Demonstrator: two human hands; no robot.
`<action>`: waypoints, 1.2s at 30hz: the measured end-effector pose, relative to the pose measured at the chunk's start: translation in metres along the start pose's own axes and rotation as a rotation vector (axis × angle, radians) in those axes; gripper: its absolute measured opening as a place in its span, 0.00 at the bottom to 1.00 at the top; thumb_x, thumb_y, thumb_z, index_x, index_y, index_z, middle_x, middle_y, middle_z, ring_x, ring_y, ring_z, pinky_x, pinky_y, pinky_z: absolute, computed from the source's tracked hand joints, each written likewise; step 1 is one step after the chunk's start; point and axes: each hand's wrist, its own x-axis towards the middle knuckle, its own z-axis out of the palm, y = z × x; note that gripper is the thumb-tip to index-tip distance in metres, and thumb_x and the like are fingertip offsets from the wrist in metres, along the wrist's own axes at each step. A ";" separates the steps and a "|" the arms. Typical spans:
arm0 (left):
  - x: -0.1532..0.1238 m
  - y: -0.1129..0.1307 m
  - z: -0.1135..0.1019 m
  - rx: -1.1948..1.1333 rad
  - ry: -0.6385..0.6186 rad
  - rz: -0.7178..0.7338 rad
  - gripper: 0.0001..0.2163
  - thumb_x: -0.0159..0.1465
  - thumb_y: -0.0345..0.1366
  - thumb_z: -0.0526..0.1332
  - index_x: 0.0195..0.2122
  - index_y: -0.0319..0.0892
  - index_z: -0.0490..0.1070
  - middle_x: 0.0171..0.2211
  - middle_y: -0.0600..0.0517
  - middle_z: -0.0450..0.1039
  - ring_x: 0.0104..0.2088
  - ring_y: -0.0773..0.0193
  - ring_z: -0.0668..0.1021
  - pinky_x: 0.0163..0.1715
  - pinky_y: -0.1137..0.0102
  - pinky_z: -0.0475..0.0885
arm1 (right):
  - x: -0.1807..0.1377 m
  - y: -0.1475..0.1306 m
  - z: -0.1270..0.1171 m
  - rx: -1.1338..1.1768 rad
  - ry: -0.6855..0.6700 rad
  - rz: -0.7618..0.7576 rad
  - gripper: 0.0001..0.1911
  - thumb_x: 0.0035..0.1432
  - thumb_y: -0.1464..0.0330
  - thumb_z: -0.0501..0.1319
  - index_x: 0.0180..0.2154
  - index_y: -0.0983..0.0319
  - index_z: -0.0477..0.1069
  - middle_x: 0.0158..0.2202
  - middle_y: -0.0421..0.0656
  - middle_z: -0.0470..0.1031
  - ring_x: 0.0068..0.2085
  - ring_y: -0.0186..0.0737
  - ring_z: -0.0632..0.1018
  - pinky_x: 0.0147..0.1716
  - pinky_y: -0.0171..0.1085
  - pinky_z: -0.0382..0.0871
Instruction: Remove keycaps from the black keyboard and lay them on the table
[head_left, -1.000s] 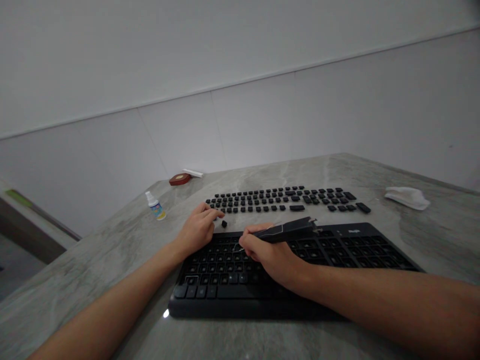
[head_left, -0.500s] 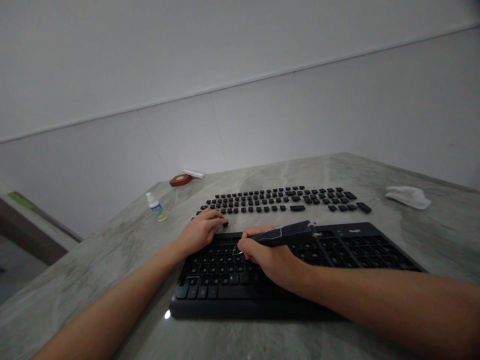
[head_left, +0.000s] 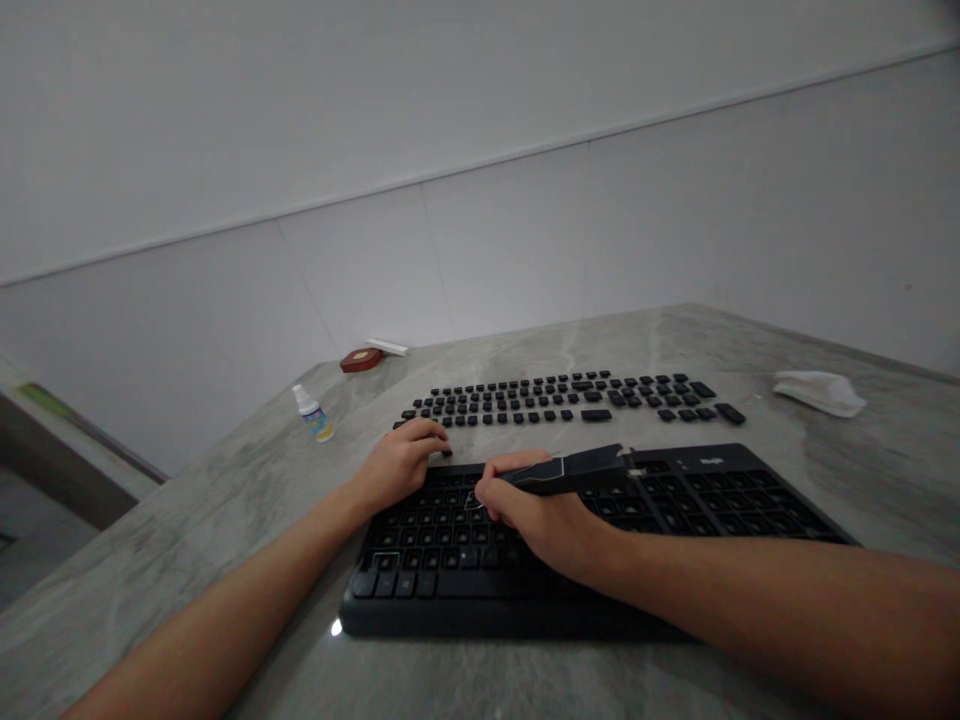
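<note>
A black keyboard (head_left: 720,500) lies on the grey stone table (head_left: 225,500) in front of me. My right hand (head_left: 540,520) rests over its middle keys, closed round a black keycap puller (head_left: 585,468) whose wire tip touches a key. My left hand (head_left: 401,465) sits at the keyboard's far left corner, fingers curled over a loose black keycap that they hide. Behind the keyboard, rows of removed black keycaps (head_left: 570,395) are laid out on the table.
A small white spray bottle (head_left: 313,414) stands at the left. A red-brown flat object (head_left: 360,360) and a white strip (head_left: 387,347) lie near the wall. A crumpled white cloth (head_left: 819,392) lies at the right. A tiled wall rises behind the table.
My left hand has slid right and closer to the keyboard's corner, covering the single loose keycap that lay there. My right hand with the puller has barely shifted.
</note>
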 end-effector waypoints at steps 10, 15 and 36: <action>0.000 0.000 0.000 -0.089 -0.032 -0.068 0.16 0.56 0.19 0.50 0.33 0.39 0.77 0.38 0.48 0.80 0.38 0.62 0.81 0.42 0.67 0.78 | 0.000 0.003 0.000 -0.012 0.000 -0.032 0.12 0.49 0.69 0.54 0.16 0.60 0.58 0.17 0.37 0.59 0.23 0.34 0.64 0.27 0.37 0.55; 0.002 0.003 -0.003 -0.102 -0.026 -0.143 0.17 0.54 0.19 0.50 0.35 0.38 0.75 0.33 0.48 0.78 0.34 0.61 0.79 0.38 0.66 0.76 | -0.001 0.001 0.000 -0.010 -0.012 -0.030 0.12 0.49 0.69 0.54 0.16 0.60 0.58 0.17 0.36 0.58 0.23 0.33 0.63 0.28 0.36 0.56; 0.001 -0.002 0.001 0.082 -0.026 -0.177 0.18 0.56 0.18 0.53 0.38 0.39 0.79 0.39 0.47 0.78 0.40 0.56 0.73 0.44 0.61 0.73 | -0.001 0.004 0.001 -0.078 -0.013 -0.073 0.13 0.51 0.67 0.54 0.18 0.60 0.58 0.17 0.36 0.59 0.23 0.33 0.64 0.30 0.37 0.57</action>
